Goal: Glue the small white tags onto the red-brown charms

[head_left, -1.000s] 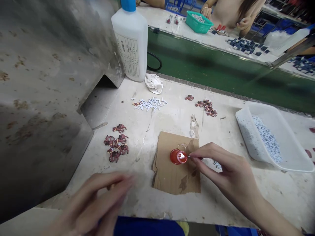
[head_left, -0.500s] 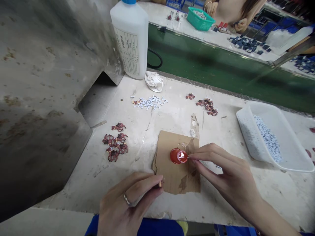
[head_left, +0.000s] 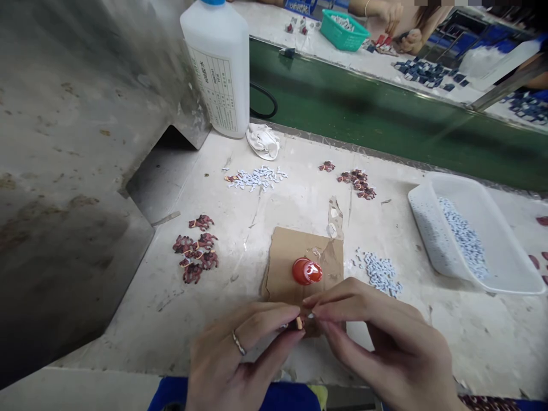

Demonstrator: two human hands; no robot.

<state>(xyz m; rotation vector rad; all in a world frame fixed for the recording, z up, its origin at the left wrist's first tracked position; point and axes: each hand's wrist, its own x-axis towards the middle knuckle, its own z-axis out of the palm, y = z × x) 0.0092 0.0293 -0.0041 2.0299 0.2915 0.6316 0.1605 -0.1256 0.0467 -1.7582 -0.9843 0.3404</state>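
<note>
My left hand (head_left: 248, 348), with a ring on one finger, pinches a small brown figurine (head_left: 298, 323) with a tan part at its fingertips. My right hand (head_left: 372, 337) is close beside it, thumb and forefinger closed on a tiny pale piece (head_left: 311, 314) near the figurine. Both hands are over the near edge of a cardboard piece (head_left: 282, 257). On the cardboard, just beyond the fingertips, sits a small red dish (head_left: 306, 271) with a glossy surface. To the right lies a pile of tiny pale blue pieces (head_left: 382, 274). Brown figurines (head_left: 197, 251) lie in a group at the left.
More figurines (head_left: 358, 182) and pale pieces (head_left: 257, 178) lie farther back, near a crumpled white cloth (head_left: 263, 141) and large white bottle (head_left: 220, 74). A plastic tub (head_left: 475, 240) stands right, a metal housing (head_left: 77, 171) left. Another person's hands (head_left: 387, 20) work across the green barrier (head_left: 325, 91).
My right hand has moved from the red dish toward me and left, meeting my left hand. My left hand has shifted slightly right. The pale pile at the right is now uncovered.
</note>
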